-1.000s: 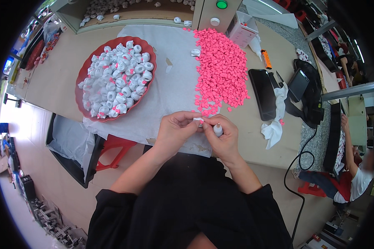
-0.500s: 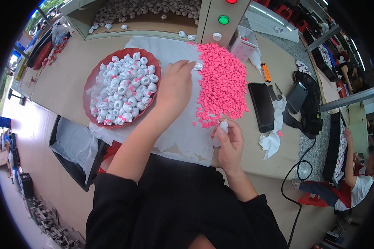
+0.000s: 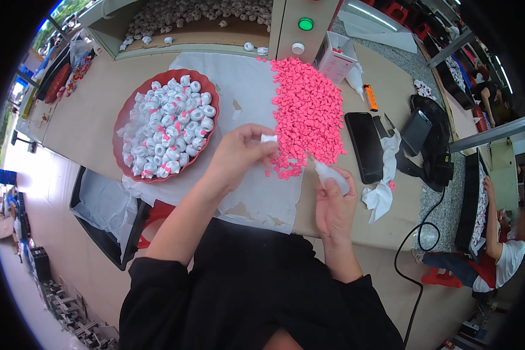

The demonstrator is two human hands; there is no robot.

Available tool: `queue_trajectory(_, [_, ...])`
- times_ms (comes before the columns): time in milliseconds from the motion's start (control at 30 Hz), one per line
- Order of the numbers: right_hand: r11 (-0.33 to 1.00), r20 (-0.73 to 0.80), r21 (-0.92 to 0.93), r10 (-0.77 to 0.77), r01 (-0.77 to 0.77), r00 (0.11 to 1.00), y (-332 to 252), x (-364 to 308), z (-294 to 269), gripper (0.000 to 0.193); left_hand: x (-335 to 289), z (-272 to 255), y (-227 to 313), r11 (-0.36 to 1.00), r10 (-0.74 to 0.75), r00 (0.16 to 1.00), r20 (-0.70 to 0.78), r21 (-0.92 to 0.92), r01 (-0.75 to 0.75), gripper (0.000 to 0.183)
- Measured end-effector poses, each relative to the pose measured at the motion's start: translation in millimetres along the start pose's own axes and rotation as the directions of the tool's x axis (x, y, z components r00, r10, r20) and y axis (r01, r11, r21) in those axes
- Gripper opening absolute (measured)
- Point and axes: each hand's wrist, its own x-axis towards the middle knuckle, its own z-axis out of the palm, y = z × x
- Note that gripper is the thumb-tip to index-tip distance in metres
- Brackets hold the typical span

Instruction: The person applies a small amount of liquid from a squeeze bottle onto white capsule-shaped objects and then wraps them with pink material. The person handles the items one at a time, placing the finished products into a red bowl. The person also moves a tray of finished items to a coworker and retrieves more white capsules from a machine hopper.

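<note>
Left hand (image 3: 239, 157) is pinching a white piece (image 3: 269, 138) beside the pink pile (image 3: 308, 114); right hand (image 3: 334, 204) is gripping a bottle (image 3: 331, 177), nozzle pointing up-left toward it.

bright even light, sharp, fisheye-bent edges

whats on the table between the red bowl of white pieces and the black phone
In the head view, the heap of pink pieces on white paper lies between the red bowl and the black phone; the left hand hovers there too.
</note>
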Motion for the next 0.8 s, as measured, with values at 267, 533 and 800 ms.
queue_trajectory(267, [1.000,0.176,0.024,-0.013,0.009,0.984,-3,4,1,0.024,-54,1,-46,0.969,0.076,0.997,-0.024,-0.233,-0.079,0.025])
queue_trajectory(533, [0.840,0.368,-0.380,-0.248,0.389,0.896,10,-11,-1,0.022,-56,12,-64,0.972,0.231,0.964,-0.133,-0.017,-0.236,0.026])
queue_trajectory(800, [0.730,0.460,-0.458,-0.292,0.507,0.838,11,-13,-2,0.023,-56,12,-70,0.964,0.261,0.949,-0.177,0.094,-0.247,0.025])
